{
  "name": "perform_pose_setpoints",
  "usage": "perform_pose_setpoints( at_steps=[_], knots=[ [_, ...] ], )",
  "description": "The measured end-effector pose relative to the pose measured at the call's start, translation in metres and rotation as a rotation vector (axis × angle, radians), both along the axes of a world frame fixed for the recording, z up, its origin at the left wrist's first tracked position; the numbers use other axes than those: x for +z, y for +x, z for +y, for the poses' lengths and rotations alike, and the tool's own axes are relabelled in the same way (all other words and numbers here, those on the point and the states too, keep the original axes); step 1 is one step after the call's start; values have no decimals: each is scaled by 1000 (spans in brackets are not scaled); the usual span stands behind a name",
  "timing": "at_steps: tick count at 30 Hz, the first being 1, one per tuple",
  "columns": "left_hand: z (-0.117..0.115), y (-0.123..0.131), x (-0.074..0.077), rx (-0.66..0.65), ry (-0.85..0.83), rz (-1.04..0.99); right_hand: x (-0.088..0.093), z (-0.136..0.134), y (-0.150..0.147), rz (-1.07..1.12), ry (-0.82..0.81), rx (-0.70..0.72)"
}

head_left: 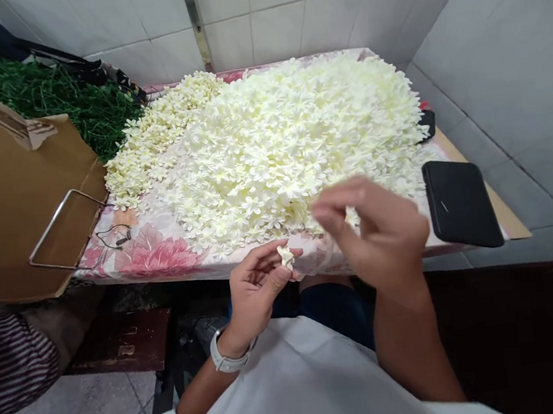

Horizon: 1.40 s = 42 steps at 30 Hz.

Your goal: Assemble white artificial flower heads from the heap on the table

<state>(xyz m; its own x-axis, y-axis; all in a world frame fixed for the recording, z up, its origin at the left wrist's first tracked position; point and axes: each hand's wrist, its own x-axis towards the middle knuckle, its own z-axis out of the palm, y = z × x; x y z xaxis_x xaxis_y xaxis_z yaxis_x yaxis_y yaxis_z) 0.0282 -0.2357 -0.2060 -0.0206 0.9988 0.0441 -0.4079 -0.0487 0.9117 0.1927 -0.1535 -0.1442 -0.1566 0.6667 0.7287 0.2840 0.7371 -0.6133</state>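
My left hand (256,287), with a white watch at the wrist, pinches small white flowers (286,257) between thumb and fingers just off the table's front edge. To its right, my right hand (378,235) is raised near the front of the flower heap, thumb and fingertips pressed together and slightly smeared by motion. Whatever those fingertips grip is too small to make out. A faint pale strand (327,254) shows between the two hands. Behind them spreads a large heap of white artificial flowers (296,124) with yellowish centres.
A smaller heap of creamier flowers (161,134) adjoins it at left, beside green artificial foliage (61,99) and a cardboard box (14,205). A wire frame (50,228) leans there. A black phone-like case (460,201) lies at right. A striped sleeve (13,360) appears lower left.
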Motion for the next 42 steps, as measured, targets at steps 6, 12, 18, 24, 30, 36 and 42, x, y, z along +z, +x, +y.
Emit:
perform_pose_setpoints(
  at_steps=[6,12,18,24,30,36,42],
  knots=[
    [10,-8,-8,-124,-74,-100,-37,-44,-1,-51,-129,232],
    [12,-2,-3,-180,-127,-132,-39,-41,0,-23,-151,210],
    [9,-1,1,-150,-111,-108,-43,-47,-12,9,-73,118],
    [7,-3,4,-110,-83,-28,-50,-51,-24,147,-147,44],
    [5,-8,8,-131,-97,36,-26,-21,-25,284,109,-132],
    [5,-7,12,-107,-55,-2,17,32,-11,-88,177,-266],
    [5,-15,-2,-43,-52,1,-7,-12,-9,-113,-21,202]
  ],
)
